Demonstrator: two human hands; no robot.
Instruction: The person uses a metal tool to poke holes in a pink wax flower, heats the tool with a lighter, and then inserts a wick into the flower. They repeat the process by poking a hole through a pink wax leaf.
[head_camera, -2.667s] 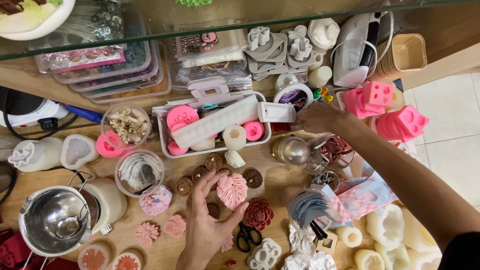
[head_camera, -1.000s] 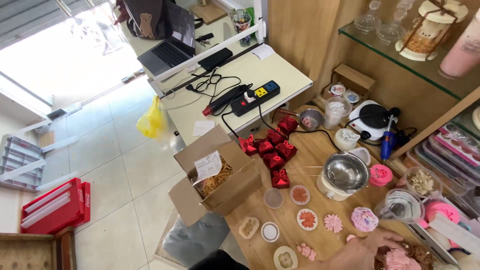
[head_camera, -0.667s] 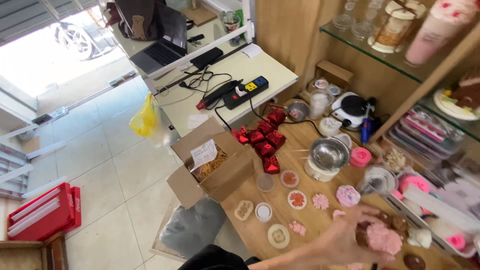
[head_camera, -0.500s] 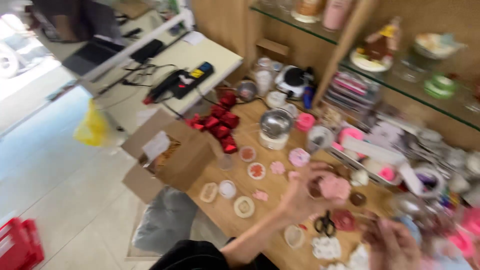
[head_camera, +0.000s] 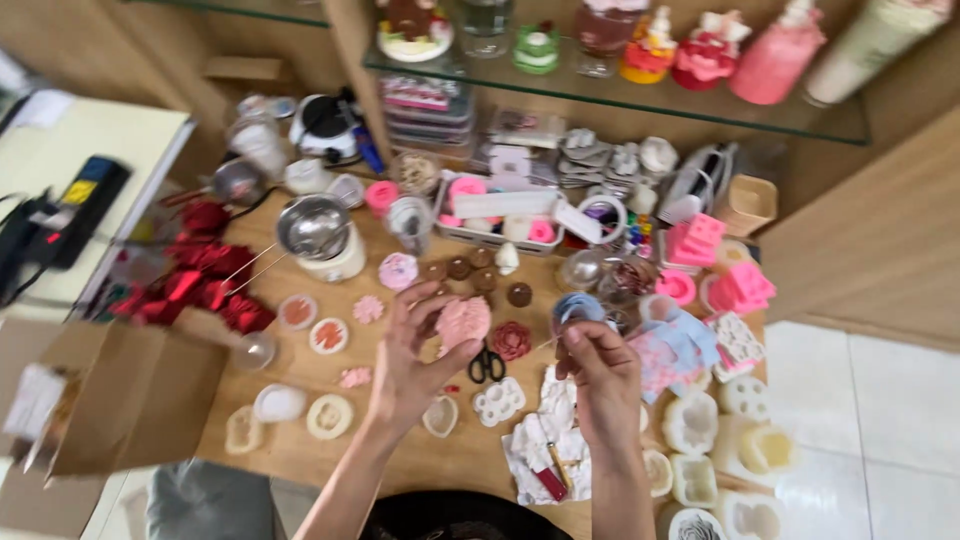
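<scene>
My left hand (head_camera: 405, 365) is at frame centre, fingers closed around a pink heart (head_camera: 463, 320), a ribbed, matte, waxy-looking piece held just above the table (head_camera: 400, 460). My right hand (head_camera: 597, 375) is right of centre, fingers pinched on a thin thread (head_camera: 548, 345) that runs up to a blue-grey spool (head_camera: 577, 308), blurred. Black scissors (head_camera: 487, 365) lie on the wood between my hands, just beside a dark red rose-shaped piece (head_camera: 511, 341). A white flower mould (head_camera: 498, 400), soft-looking, with round cavities, sits below the scissors. Round brown pieces (head_camera: 519, 294) lie above the heart. A shiny metal bowl (head_camera: 313, 226) sits on a white base at upper left of centre, near a heap of glossy red foil shapes (head_camera: 205, 280). An open cardboard box (head_camera: 120, 395) is at lower left. Pink block moulds (head_camera: 696, 240) are at upper right, cream translucent moulds (head_camera: 690, 425) at lower right. A glass shelf (head_camera: 600, 95) runs along the top.
</scene>
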